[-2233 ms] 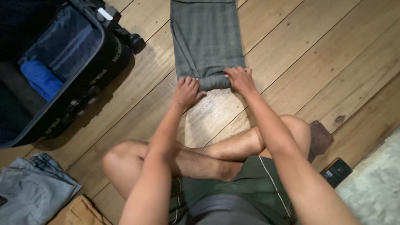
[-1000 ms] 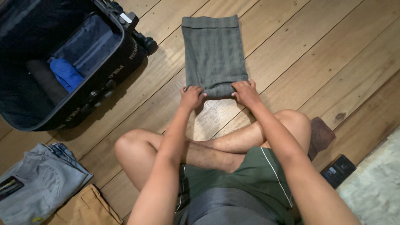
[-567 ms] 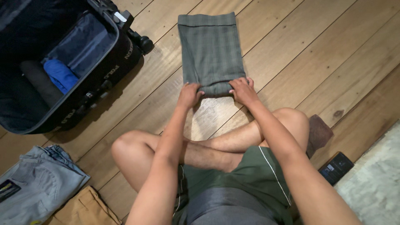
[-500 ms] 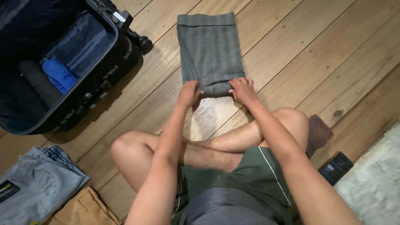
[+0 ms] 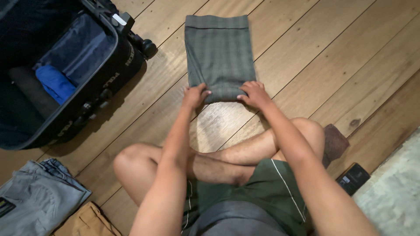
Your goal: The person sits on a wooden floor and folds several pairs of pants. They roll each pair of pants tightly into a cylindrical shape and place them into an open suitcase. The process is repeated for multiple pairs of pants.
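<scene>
We see a small dark rectangular phone with a lit screen (image 5: 354, 178) lying flat on the wooden plank floor (image 5: 332, 52) at lower right, a pale patch on its glass. A dark rectangular label (image 5: 5, 206) sits on folded grey jeans (image 5: 35, 196), lower left.

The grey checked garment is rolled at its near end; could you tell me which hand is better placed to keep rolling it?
Neither alone: left hand and right hand grip opposite ends of the grey checked garment.

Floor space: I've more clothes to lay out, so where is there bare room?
Bare boards lie right of the grey folded garment, up to the rug. Crowded at left: the suitcase, jeans and tan garment.
</scene>
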